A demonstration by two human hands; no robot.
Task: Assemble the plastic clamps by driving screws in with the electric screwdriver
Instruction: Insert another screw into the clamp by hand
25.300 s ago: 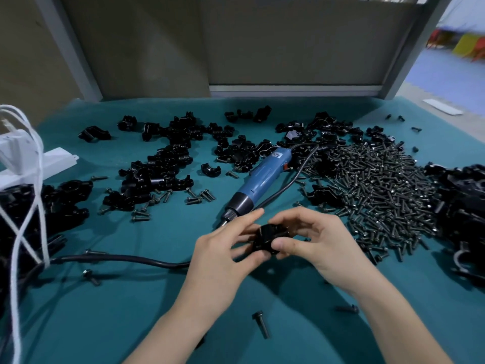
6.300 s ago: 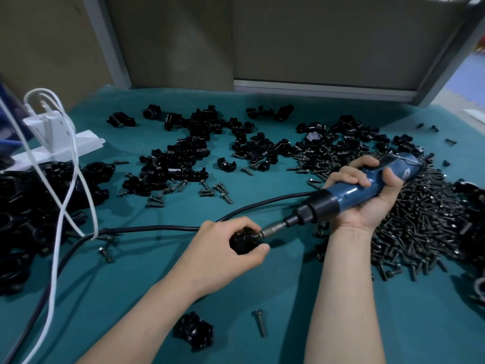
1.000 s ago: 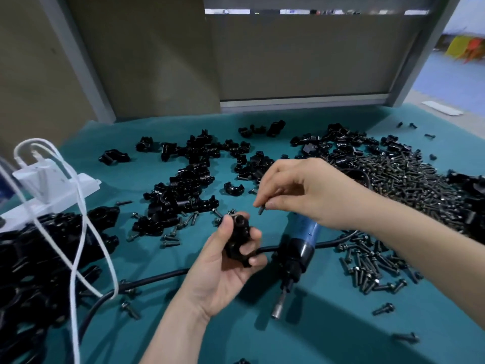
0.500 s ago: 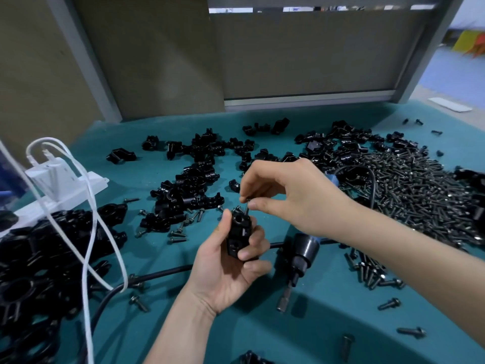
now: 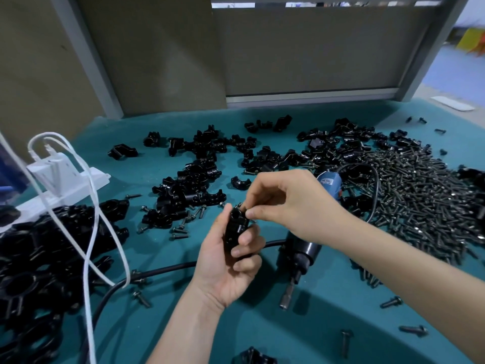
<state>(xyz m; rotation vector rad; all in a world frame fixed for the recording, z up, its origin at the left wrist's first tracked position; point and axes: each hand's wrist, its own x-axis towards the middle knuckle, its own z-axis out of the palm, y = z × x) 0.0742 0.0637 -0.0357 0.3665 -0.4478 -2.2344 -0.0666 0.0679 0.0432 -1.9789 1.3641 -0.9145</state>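
Note:
My left hand [image 5: 228, 264] grips a black plastic clamp [image 5: 235, 228] upright above the teal table. My right hand [image 5: 286, 203] is at the clamp's top, thumb and forefinger pinching a small screw [image 5: 246, 209] that is mostly hidden by the fingertips. The blue electric screwdriver [image 5: 309, 248] lies on the table under my right wrist, bit pointing toward me. A big heap of dark screws [image 5: 420, 195] covers the table to the right.
Loose black clamp parts [image 5: 194, 185] are scattered across the middle and back. A pile of larger black parts [image 5: 39, 266] sits at the left, with a white power strip [image 5: 60, 187] and white cables [image 5: 91, 222]. The screwdriver's black cord [image 5: 157, 271] crosses the table. Stray screws [image 5: 346, 342] lie near the front.
My right hand has come down with the screw from above the clamp to its top. The left hand has tilted the clamp more upright. The screwdriver stays lying on the table.

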